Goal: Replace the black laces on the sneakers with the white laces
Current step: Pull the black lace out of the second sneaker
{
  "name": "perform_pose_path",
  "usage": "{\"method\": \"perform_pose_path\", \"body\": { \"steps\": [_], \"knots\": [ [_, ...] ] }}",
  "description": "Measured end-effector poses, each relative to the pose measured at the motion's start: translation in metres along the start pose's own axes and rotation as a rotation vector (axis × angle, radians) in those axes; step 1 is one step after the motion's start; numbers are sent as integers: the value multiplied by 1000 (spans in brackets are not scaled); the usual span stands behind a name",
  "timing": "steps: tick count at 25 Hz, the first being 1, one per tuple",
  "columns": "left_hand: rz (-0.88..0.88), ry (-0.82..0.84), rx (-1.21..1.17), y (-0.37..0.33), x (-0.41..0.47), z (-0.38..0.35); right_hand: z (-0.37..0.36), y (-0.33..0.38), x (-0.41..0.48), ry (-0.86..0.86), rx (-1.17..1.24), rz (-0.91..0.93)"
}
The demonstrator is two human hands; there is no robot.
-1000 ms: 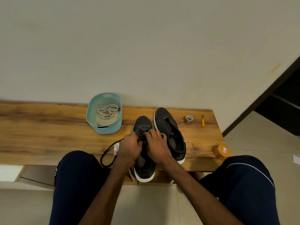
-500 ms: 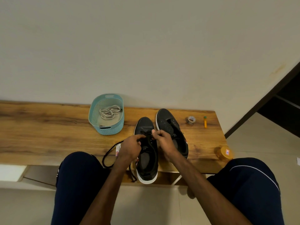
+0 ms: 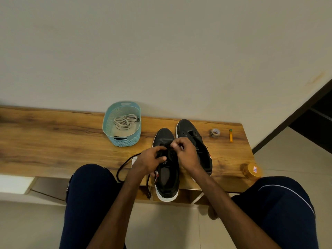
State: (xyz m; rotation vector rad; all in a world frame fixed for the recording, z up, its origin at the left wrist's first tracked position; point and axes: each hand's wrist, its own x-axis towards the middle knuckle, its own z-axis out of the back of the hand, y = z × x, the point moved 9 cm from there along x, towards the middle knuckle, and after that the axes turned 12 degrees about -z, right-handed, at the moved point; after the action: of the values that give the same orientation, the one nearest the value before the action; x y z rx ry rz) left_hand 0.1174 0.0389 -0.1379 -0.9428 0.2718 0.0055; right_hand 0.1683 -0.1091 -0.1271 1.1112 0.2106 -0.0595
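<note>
The near black sneaker [image 3: 167, 178], canvas-topped with a white sole, lies toe-away on the wooden tabletop [image 3: 53, 141], its heel overhanging the front edge between my knees; a second ago both hands sat low over its throat, and now they have crept toward the toe, leaving the shoe's opening uncovered. My right hand [image 3: 187, 156] has lifted a little, its fingers [image 3: 175, 145] pinched together over the lowest eyelets, on the black lace [image 3: 124, 164] as far as I can judge, dark strand on dark cloth being hard to tell; my left hand [image 3: 149, 159] curls round the eyelet flap and steadies the shoe. I take this to mean the last crossings are coming free; the slack already loops out to the left and one end dangles past the front edge.

The far black sneaker [image 3: 186, 128] lies just beside, its eyelets bare; the white laces [image 3: 125, 121] wait untouched, coiled in the teal plastic basket [image 3: 107, 126] near the wall.

Room is open to the left, where bare wood runs well beyond the basket; to the right a roll of tape [image 3: 215, 132] and an orange marker [image 3: 231, 135] lie apart, and an orange-lidded jar [image 3: 252, 170] sits close to the corner; the overhanging heel is what I should mind.
</note>
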Motion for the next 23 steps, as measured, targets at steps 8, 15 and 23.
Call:
{"method": "perform_pose_path", "body": {
  "steps": [8, 15, 23],
  "knots": [
    [7, -30, 0, 1, 3, 5, -24, 24, -8, 114, -615, 251],
    [-115, -20, 257, -6, 8, 4, -21, 6, -4, 16, -445, 93],
    [-104, -42, 364, -7, 9, 6, 38, 24, 11, 11, -452, 38]
  ]
}}
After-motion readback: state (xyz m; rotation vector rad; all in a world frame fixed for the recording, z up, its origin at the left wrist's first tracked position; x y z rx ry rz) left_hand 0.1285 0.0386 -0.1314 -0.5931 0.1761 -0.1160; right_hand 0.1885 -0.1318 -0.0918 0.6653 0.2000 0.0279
